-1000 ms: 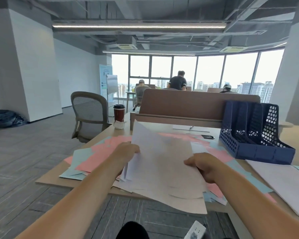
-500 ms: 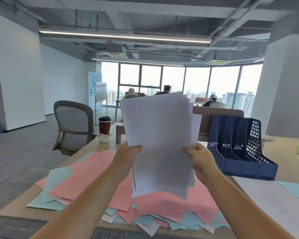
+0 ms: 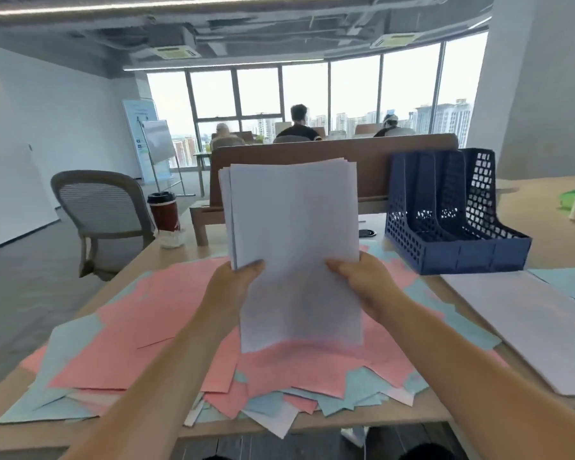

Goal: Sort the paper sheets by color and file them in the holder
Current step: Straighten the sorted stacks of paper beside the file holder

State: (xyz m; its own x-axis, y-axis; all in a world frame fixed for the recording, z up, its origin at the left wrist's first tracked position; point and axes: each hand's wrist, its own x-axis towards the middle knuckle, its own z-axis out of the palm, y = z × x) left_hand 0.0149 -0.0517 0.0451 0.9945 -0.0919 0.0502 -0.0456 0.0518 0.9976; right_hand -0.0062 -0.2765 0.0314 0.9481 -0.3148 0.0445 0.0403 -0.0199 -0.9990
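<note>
Pink and blue sheets (image 3: pixel 186 313) litter desk (image 3: pixel 545 240); both hands' grip holds white stack (image 3: pixel 292 234) upright, holder (image 3: pixel 452 227) right.

One navy-blue perforated plastic file holder (image 3: pixel 452 220) stands at two o'clock, with three slots showing. One upright stack of white paper sheets (image 3: pixel 296 247) sits at the centre, its sheets too many to count, gripped by two hands: one left hand (image 3: pixel 236 287), one right hand (image 3: pixel 362 283). One mixed heap of pink and pale-blue paper sheets (image 3: pixel 166 313) covers the desk (image 3: pixel 545 227) at six o'clock. One flat white pile (image 3: pixel 528 327) lies at four o'clock. One red paper cup with a black lid (image 3: pixel 164 210) and one grey mesh-backed office chair (image 3: pixel 103 214) are at ten o'clock. Three seated people appear at twelve o'clock.
</note>
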